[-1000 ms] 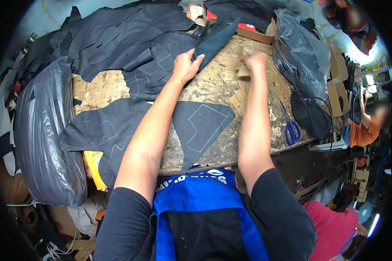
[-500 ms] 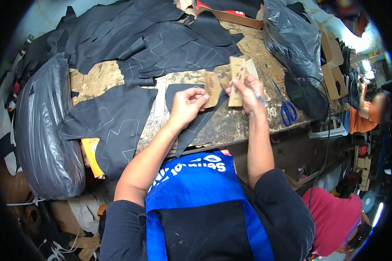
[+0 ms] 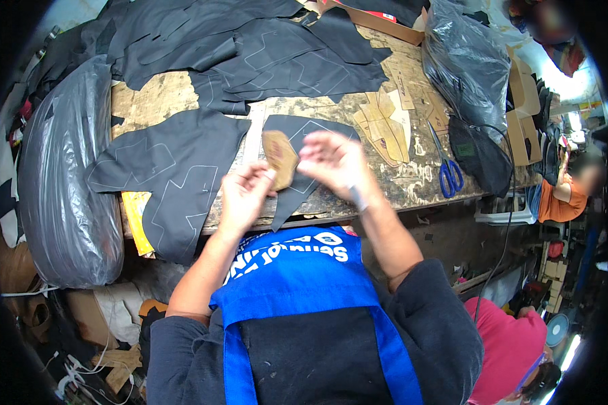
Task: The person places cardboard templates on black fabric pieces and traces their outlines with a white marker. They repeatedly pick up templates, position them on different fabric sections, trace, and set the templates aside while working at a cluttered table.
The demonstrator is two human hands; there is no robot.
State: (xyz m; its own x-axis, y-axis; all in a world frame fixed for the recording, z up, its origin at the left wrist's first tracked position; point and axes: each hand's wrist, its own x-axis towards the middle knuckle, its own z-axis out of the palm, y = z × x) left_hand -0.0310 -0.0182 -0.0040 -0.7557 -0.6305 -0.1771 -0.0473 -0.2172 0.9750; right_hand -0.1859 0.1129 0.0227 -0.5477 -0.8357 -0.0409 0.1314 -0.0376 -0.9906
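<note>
My left hand (image 3: 244, 196) pinches a brown card template (image 3: 281, 159) by its lower edge, above a piece of black leather-like material (image 3: 327, 128) with pale drawn outlines. Close to the template's right side is my right hand (image 3: 336, 165), blurred, its fingers curled. A slim silvery pen-like thing (image 3: 359, 197) sticks out at the heel of that hand. Several more card templates (image 3: 384, 128) lie in a loose pile to its right. Left of my hands, a larger black piece (image 3: 175, 172) carries similar pale outlines.
Blue-handled scissors (image 3: 448, 172) rest at the right of the worn table (image 3: 412, 185). Black sheets (image 3: 203, 40) cover its far side. A plastic-wrapped bundle (image 3: 71, 182) stands left; a grey plastic bag (image 3: 469, 64) and cardboard box (image 3: 522, 101) sit right. Other people (image 3: 507, 344) are nearby.
The right hand has let go of the stack of card templates, now on the table, and moved left toward the remaining template. The left hand has shifted left and nearer with it.
</note>
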